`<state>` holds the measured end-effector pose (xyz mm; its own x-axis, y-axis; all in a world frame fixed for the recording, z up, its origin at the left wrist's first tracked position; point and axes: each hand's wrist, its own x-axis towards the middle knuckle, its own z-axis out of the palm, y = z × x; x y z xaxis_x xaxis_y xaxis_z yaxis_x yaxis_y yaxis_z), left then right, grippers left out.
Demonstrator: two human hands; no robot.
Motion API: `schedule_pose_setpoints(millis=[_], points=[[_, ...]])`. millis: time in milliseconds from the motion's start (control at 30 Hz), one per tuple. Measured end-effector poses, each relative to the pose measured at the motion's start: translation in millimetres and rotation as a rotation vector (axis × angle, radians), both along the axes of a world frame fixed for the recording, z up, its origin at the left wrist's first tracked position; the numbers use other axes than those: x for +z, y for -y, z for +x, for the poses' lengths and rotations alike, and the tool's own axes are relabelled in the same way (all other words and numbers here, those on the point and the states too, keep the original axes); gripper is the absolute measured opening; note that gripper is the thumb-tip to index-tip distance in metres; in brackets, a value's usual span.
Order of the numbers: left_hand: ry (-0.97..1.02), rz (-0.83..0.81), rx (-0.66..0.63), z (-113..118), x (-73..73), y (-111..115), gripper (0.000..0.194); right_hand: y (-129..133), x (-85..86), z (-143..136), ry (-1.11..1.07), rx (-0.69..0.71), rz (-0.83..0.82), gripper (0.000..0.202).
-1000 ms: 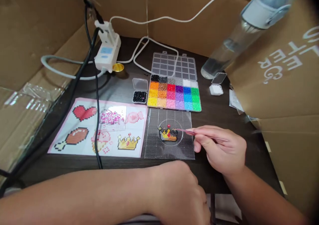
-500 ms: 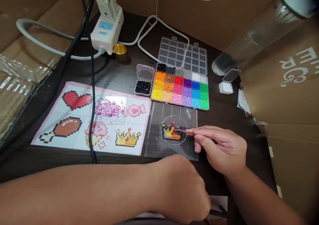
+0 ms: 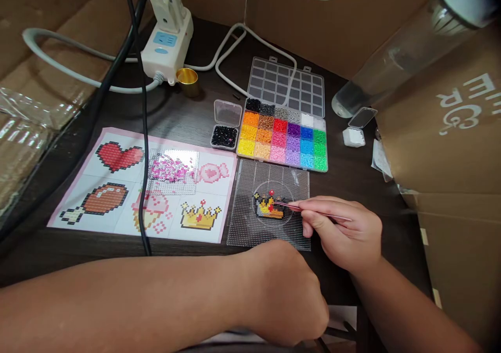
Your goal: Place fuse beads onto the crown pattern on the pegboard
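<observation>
Pinched in my right hand (image 3: 344, 230) is a pair of pink tweezers (image 3: 313, 210), its tip at a partly filled bead crown (image 3: 268, 207). Yellow, orange, red and black beads make up the crown, which sits on a clear pegboard (image 3: 250, 233). Whether a bead is between the tips is too small to tell. My left hand (image 3: 287, 295) is curled into a fist at the table's front edge, below the pegboard; its fingers are turned away from view. Left of the board lies a pattern sheet (image 3: 129, 228) with a printed crown (image 3: 199, 216).
Behind the pegboard stands an open bead box (image 3: 282, 160) with many colours. A small box of black beads (image 3: 224, 136) and a small white box (image 3: 354, 137) flank it. Pink beads (image 3: 170, 169) lie on another clear board. A black cable (image 3: 144, 108) crosses the sheet; a power strip (image 3: 164, 56) stands behind.
My right hand has shifted slightly left with the tweezers, whose tip stays at the crown. The whole view has drifted a little; my left fist is nearly unchanged.
</observation>
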<state>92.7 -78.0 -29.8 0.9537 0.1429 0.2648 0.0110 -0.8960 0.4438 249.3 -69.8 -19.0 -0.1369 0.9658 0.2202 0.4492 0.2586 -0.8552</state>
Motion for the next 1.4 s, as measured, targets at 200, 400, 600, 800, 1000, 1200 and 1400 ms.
schedule_pose_setpoints(millis=[200,400,600,800,1000,1200,1400], points=[[-0.061,0.004,-0.032,0.1,1.7,-1.3,0.018,-0.1,-0.6,0.9,0.006,0.005,0.016,0.025],[-0.069,-0.003,-0.039,1.2,2.6,-0.2,0.018,1.3,-3.1,1.6,-0.003,0.007,0.006,0.025],[-0.069,0.008,-0.030,0.4,2.4,0.0,0.017,1.1,-3.8,2.5,-0.012,0.015,0.014,0.026],[-0.113,-0.014,-0.063,-1.0,6.0,-3.0,0.020,-0.3,-1.9,0.9,-0.036,0.005,0.015,0.026],[-0.221,0.000,-0.096,-2.9,9.0,-3.0,0.019,-0.3,-3.2,7.6,-0.198,-0.116,-0.008,0.022],[-0.451,0.017,-0.252,-1.1,13.2,-13.4,0.008,-22.8,-9.5,14.0,-0.576,-0.231,-0.075,0.012],[-0.634,0.060,-0.289,8.4,7.7,-13.7,0.024,-43.5,2.5,15.3,-1.015,-0.189,-0.198,0.013]])
